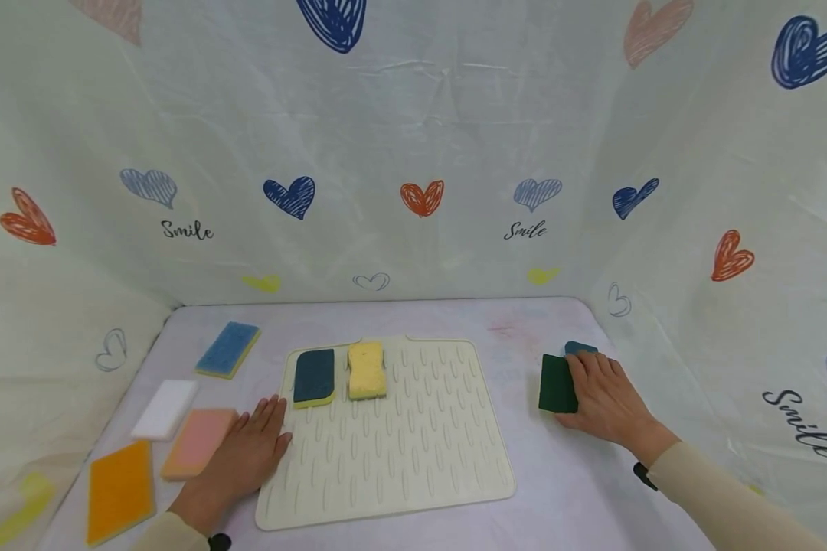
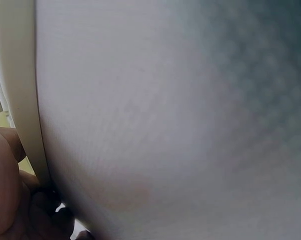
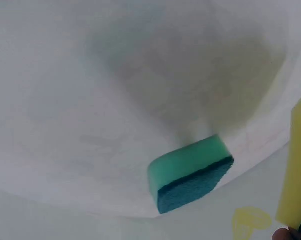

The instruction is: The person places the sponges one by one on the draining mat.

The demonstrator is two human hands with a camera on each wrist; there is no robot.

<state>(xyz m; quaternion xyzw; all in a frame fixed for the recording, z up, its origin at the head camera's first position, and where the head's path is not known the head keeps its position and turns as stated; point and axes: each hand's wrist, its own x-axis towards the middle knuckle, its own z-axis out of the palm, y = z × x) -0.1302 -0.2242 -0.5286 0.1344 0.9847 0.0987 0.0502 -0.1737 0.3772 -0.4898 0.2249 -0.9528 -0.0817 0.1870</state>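
Observation:
My right hand (image 1: 609, 398) grips a sponge (image 1: 557, 385) with a dark green scouring face on the right of the table; its yellow side shows at the right edge of the right wrist view. Just behind that hand lies a teal sponge (image 1: 580, 347), whose lighter green foam shows in the right wrist view. My left hand (image 1: 251, 448) rests with fingers extended at the left edge of a cream ridged mat (image 1: 400, 451), beside a pink sponge (image 1: 200, 442). On the mat's back left are a dark teal-topped sponge (image 1: 314, 376) and a yellow notched sponge (image 1: 367, 370).
Left of the mat lie a blue sponge (image 1: 227, 349), a white sponge (image 1: 165, 409) and an orange sponge (image 1: 120, 491). A pale cloth (image 1: 531, 490) covers the table. Curtain walls (image 1: 358, 145) with printed hearts stand behind and at both sides.

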